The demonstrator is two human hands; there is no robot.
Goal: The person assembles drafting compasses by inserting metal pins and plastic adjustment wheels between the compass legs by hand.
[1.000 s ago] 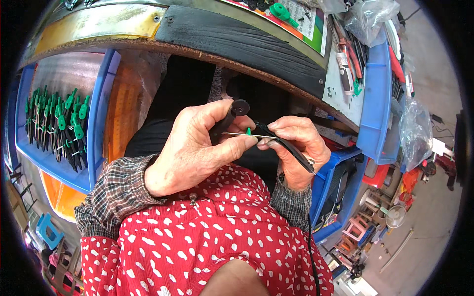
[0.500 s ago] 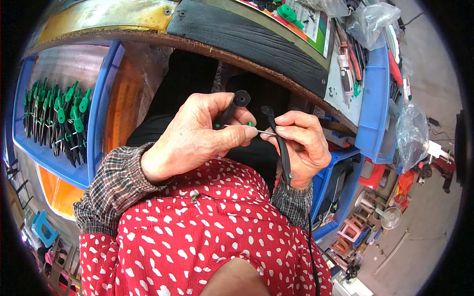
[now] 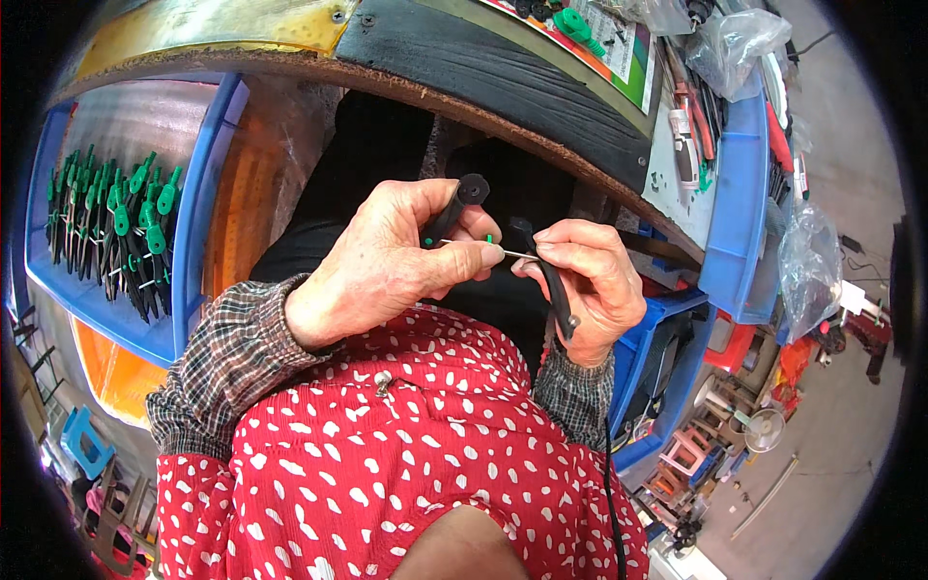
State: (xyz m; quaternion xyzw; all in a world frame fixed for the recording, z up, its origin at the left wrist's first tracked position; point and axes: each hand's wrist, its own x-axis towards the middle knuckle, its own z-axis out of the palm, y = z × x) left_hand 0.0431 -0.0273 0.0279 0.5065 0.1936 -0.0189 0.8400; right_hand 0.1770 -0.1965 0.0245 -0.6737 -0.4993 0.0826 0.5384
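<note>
My left hand (image 3: 382, 261) is closed on a black elongated part (image 3: 447, 215), whose round, disc-like end rises above the index finger. A small green piece (image 3: 490, 240) sticks up beside my thumb tip. From my left thumb a thin metal rod (image 3: 522, 255) runs across to my right fingers. My right hand (image 3: 594, 285) pinches round that rod and a curved black arm (image 3: 558, 290), which lies crosswise to the rod and has a metal stud at its lower end. The fingers hide where the rod and the arm meet. Both hands are above my lap, close together.
A blue bin (image 3: 101, 300) at the left holds several black and green parts with metal pins. The worktable edge (image 3: 464, 82) curves across the front. Pliers and a cutter with a grey handle (image 3: 684, 155) lie at its right, beside a blue tray (image 3: 739, 213).
The curved black arm in my right hand has tilted, its far end now darker and blurred. Its lower stud has moved up slightly. My left hand has barely moved.
</note>
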